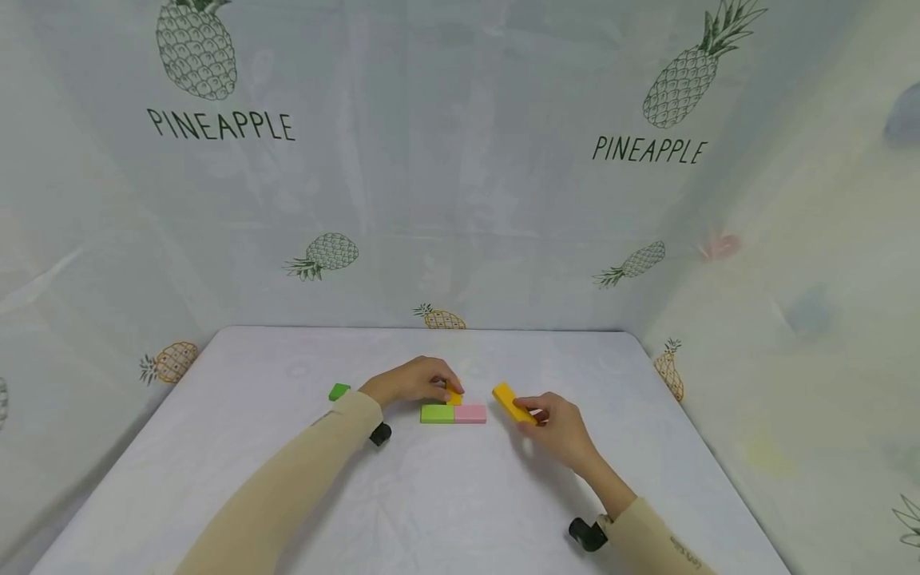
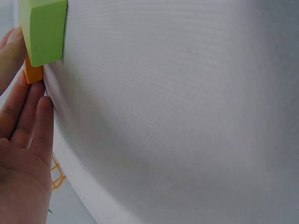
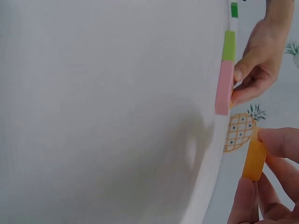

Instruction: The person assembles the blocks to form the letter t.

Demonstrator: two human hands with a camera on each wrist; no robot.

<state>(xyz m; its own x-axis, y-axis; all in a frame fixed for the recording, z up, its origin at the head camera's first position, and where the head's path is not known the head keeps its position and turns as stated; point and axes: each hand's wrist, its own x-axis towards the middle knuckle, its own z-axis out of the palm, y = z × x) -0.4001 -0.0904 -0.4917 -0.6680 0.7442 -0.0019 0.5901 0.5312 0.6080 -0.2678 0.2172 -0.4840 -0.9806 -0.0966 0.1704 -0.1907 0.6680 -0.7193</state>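
On the white table, a light green block [image 1: 437,414] and a pink block [image 1: 470,414] lie end to end in a row. Just behind them my left hand [image 1: 420,379] pinches an orange block [image 1: 454,397] between thumb and fingers; in the left wrist view the light green block [image 2: 46,35] hides part of it. To the right of the row, my right hand [image 1: 564,431] grips a yellow-orange block [image 1: 506,397] by its near end, tilted and held apart from the others. The right wrist view shows thumb and fingertips on that block [image 3: 254,161].
A darker green block [image 1: 339,391] sits to the left, partly behind the left sleeve [image 1: 295,471]. Pineapple-printed cloth [image 1: 460,160] hangs behind the table's far edge and along the sides. Black wrist devices [image 1: 588,535] are on both arms.
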